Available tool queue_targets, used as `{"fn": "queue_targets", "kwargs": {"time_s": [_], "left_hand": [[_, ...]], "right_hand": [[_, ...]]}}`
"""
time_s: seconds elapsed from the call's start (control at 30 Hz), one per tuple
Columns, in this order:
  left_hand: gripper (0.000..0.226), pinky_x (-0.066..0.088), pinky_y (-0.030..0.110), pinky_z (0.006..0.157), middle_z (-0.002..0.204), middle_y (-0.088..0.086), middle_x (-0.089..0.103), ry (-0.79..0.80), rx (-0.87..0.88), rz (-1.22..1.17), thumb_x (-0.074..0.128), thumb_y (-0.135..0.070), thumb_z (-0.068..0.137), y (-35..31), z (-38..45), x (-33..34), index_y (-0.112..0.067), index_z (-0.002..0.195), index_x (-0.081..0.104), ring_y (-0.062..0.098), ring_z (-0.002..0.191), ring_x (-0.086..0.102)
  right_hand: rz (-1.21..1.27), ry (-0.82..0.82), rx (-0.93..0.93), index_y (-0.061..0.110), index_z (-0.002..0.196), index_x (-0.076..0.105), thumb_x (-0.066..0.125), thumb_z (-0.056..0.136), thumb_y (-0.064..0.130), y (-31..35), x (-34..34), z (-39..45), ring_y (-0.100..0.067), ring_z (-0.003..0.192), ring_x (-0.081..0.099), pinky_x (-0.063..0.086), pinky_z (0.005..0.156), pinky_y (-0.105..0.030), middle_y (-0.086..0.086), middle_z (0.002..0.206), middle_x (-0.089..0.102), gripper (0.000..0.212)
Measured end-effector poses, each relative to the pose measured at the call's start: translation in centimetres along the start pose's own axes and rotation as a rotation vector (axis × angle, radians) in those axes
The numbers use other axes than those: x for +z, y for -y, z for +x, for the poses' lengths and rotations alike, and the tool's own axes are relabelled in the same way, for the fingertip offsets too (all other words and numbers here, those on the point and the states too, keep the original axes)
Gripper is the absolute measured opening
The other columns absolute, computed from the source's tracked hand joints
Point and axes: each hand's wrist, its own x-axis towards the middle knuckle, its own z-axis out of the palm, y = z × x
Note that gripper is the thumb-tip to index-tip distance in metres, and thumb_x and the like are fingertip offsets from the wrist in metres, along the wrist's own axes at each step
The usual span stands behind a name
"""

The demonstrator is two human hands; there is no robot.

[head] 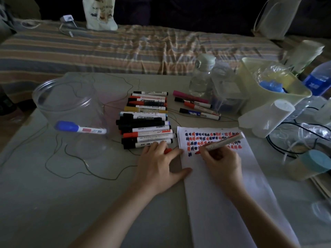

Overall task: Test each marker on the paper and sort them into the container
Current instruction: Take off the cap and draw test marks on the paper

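My right hand point(221, 162) grips an uncapped red marker point(225, 141) with its tip touching the white paper point(223, 194), just below rows of red and dark test scribbles. My left hand point(157, 165) rests at the paper's left edge and holds the marker's red cap point(168, 150) between its fingers. A pile of several markers point(146, 120) lies just beyond my left hand. Several more markers point(197, 105) lie to the pile's right. A clear plastic container point(69, 106) stands at the left with one blue-capped marker point(78, 128) inside.
A clear water bottle point(201, 76), a clear box point(227, 92) and a pale green bin point(268, 86) stand at the back right. A white cylinder point(272, 117), cables point(286, 140) and a teal-lidded jar point(308, 165) crowd the right edge. A thin cord point(75, 167) loops over the left tabletop.
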Motion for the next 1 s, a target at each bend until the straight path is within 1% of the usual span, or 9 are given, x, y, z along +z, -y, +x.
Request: {"fn": "queue_targets", "kwargs": {"time_s": [0.07,0.3,0.37,0.5,0.67,0.7,0.8,0.93,1.0], "left_hand": [[0.063,0.043,0.034,0.075,0.087,-0.008,0.041,-0.004,-0.002,0.002,0.047,-0.082,0.074,0.0,0.0,0.0,-0.038,0.117,0.064,0.015,0.083,0.046],[0.063,0.042,0.033,0.074,0.088,-0.007,0.044,-0.002,0.001,0.022,0.047,-0.082,0.074,0.1,0.0,0.1,-0.038,0.116,0.065,0.014,0.083,0.046],[0.064,0.041,0.032,0.074,0.088,-0.007,0.044,0.001,0.0,0.026,0.045,-0.082,0.075,0.1,0.0,0.1,-0.038,0.117,0.064,0.014,0.083,0.046],[0.061,0.042,0.032,0.072,0.087,-0.007,0.045,-0.021,0.0,0.02,0.048,-0.081,0.075,0.0,0.0,0.1,-0.038,0.115,0.065,0.015,0.082,0.047],[0.061,0.043,0.034,0.075,0.089,-0.006,0.047,-0.011,-0.003,0.018,0.048,-0.081,0.075,0.0,0.0,0.0,-0.038,0.115,0.065,0.016,0.084,0.048],[0.061,0.043,0.034,0.075,0.089,-0.006,0.047,-0.008,-0.007,0.018,0.048,-0.081,0.075,0.0,-0.1,0.0,-0.038,0.116,0.065,0.016,0.085,0.048],[0.061,0.041,0.031,0.074,0.089,-0.006,0.047,-0.018,-0.003,0.023,0.049,-0.08,0.075,-0.1,0.0,0.0,-0.038,0.115,0.065,0.015,0.084,0.048],[0.061,0.041,0.032,0.075,0.089,-0.006,0.046,-0.005,-0.003,0.018,0.048,-0.081,0.075,0.0,0.0,0.0,-0.038,0.116,0.065,0.015,0.085,0.047],[0.061,0.042,0.034,0.076,0.089,-0.006,0.046,0.001,-0.005,0.02,0.048,-0.081,0.075,0.0,0.0,-0.1,-0.038,0.116,0.064,0.016,0.085,0.048]], "right_hand": [[-0.004,0.009,-0.005,0.029,0.076,0.068,0.078,0.079,0.028,0.0,0.0,0.0,0.018,0.068,0.06,0.046,0.058,-0.002,0.025,0.069,0.062,0.01],[-0.016,0.038,-0.008,0.02,0.082,0.074,0.076,0.081,0.03,-0.5,0.2,0.2,0.019,0.068,0.059,0.045,0.059,-0.001,0.021,0.07,0.064,0.01],[-0.014,0.046,-0.012,0.02,0.084,0.074,0.075,0.081,0.031,-0.5,0.3,0.2,0.019,0.069,0.06,0.045,0.06,-0.001,0.019,0.072,0.065,0.012],[0.004,0.07,-0.036,0.022,0.085,0.072,0.075,0.083,0.029,-0.5,0.4,0.1,0.016,0.071,0.061,0.046,0.06,-0.002,0.023,0.073,0.063,0.008],[-0.04,0.009,-0.074,0.015,0.081,0.072,0.075,0.082,0.028,-0.8,0.7,0.0,0.015,0.066,0.06,0.045,0.057,-0.002,0.021,0.067,0.062,0.013],[-0.048,-0.004,-0.076,0.014,0.08,0.073,0.075,0.082,0.029,-0.9,0.6,0.1,0.012,0.065,0.061,0.046,0.058,-0.004,0.018,0.065,0.063,0.015],[-0.044,0.018,-0.066,0.016,0.081,0.074,0.074,0.081,0.032,-1.0,0.3,0.1,0.003,0.068,0.065,0.055,0.066,-0.017,0.014,0.071,0.068,0.016],[-0.053,0.065,-0.086,0.019,0.083,0.073,0.075,0.082,0.029,-0.7,0.4,-0.1,0.011,0.071,0.063,0.05,0.061,-0.006,0.021,0.071,0.065,0.01],[-0.064,0.041,-0.087,0.016,0.082,0.073,0.074,0.082,0.028,-0.7,0.5,0.0,0.013,0.069,0.062,0.049,0.06,-0.005,0.021,0.069,0.063,0.012]]}}
